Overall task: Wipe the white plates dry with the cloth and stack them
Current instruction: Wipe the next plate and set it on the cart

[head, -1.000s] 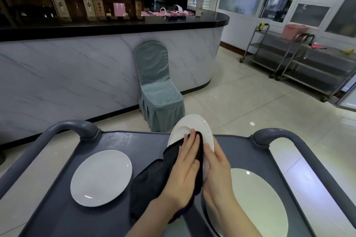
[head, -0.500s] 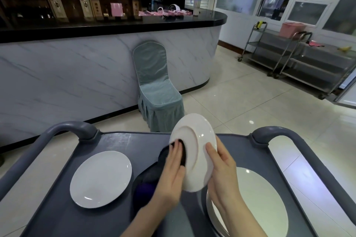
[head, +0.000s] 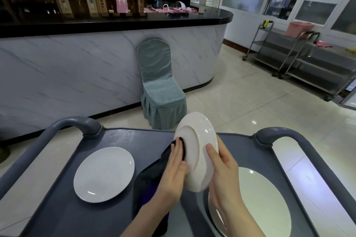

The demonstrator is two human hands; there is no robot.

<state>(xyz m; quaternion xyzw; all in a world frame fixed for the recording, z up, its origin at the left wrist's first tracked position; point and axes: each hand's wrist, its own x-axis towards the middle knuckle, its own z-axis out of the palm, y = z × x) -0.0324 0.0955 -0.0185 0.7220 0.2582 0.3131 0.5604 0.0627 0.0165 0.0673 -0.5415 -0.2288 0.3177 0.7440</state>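
A white plate (head: 198, 146) is held upright above the cart, its underside with the foot ring turned toward me. My right hand (head: 223, 171) grips its right rim. My left hand (head: 173, 169) presses a dark cloth (head: 152, 177) against the plate's left edge, fingers flat. The cloth hangs down to the cart top. Another white plate (head: 104, 174) lies flat on the left of the cart. A larger white plate (head: 265, 202) lies on the right, partly behind my right forearm.
The grey cart (head: 119, 140) has raised tubular handles at the left (head: 63, 127) and right (head: 289, 136). A covered chair (head: 161, 92) stands before the marble counter (head: 77, 75). Steel trolleys (head: 300, 59) stand at the far right.
The held plate has been turned so its underside faces me. The cloth and my left hand moved from the plate's front to its left edge.
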